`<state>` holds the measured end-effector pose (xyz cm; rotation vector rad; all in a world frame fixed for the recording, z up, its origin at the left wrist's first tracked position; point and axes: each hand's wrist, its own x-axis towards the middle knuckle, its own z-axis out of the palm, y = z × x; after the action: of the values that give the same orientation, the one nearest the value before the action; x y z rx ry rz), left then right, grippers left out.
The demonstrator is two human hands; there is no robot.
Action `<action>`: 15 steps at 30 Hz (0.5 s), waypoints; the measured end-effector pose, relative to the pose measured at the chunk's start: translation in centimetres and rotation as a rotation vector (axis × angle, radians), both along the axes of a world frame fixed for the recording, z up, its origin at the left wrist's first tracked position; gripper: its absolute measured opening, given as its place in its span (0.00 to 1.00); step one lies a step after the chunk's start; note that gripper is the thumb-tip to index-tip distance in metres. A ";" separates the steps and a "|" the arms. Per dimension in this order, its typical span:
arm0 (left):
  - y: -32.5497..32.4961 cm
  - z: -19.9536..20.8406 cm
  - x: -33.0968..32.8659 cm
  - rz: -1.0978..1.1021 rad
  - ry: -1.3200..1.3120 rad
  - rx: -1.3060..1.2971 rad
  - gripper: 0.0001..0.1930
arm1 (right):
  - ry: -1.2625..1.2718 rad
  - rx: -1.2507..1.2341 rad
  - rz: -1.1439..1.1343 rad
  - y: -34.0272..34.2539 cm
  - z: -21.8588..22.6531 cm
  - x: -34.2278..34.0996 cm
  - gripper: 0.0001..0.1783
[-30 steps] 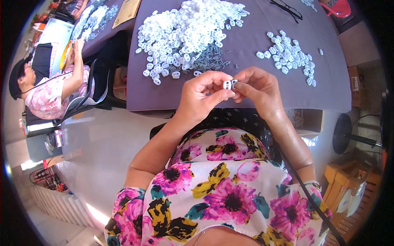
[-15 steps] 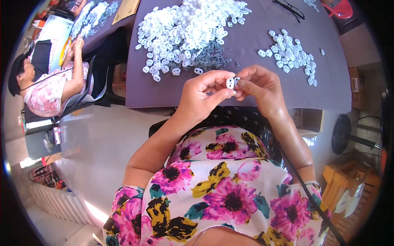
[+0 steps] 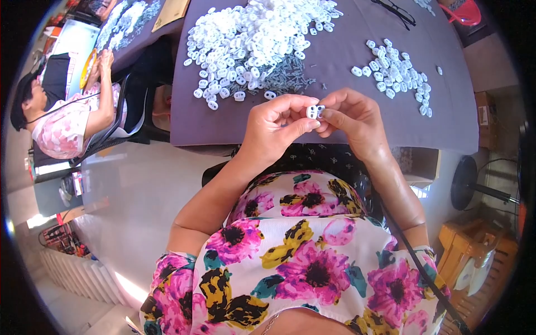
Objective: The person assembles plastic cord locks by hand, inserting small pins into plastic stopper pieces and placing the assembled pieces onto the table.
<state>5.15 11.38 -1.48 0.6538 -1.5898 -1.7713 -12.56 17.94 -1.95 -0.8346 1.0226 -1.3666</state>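
Observation:
Just beyond the table's near edge, my left hand (image 3: 272,127) pinches a small white two-hole plastic piece (image 3: 311,112), probably a cord lock, between thumb and fingertips. My right hand (image 3: 357,121) is closed on a second small part (image 3: 320,110), white with dark openings, pressed against the first. The fingers cover most of it, so its exact shape is hidden. Past my hands lies a big heap of the same white pieces (image 3: 251,39), with a pile of small grey parts (image 3: 282,75) at its near side. A smaller group of white pieces (image 3: 393,70) lies to the right.
The table (image 3: 340,61) has a dark purple-grey cover. Black glasses (image 3: 396,14) and a red basket (image 3: 466,14) are at the far right. A co-worker (image 3: 72,123) sits at another table on the left. A black fan (image 3: 463,183) and an orange crate (image 3: 466,251) stand right.
The white piece in my left hand has shifted slightly and turned, and now sits against the part in my right hand. Both hands have otherwise stayed in place.

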 end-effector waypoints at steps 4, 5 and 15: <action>0.0 0.1 0.0 0.004 0.010 0.004 0.14 | 0.028 -0.017 0.011 0.1 0.0 0.0 0.06; 0.0 0.1 0.1 -0.005 0.015 0.017 0.14 | 0.028 -0.018 0.010 0.1 -0.1 -0.1 0.06; 0.0 0.1 0.1 -0.010 0.005 0.006 0.14 | -0.016 0.008 0.043 0.2 0.0 -0.2 0.06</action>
<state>5.25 11.42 -1.36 0.6449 -1.5878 -1.7846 -12.77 18.12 -1.92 -0.8344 0.9922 -1.3294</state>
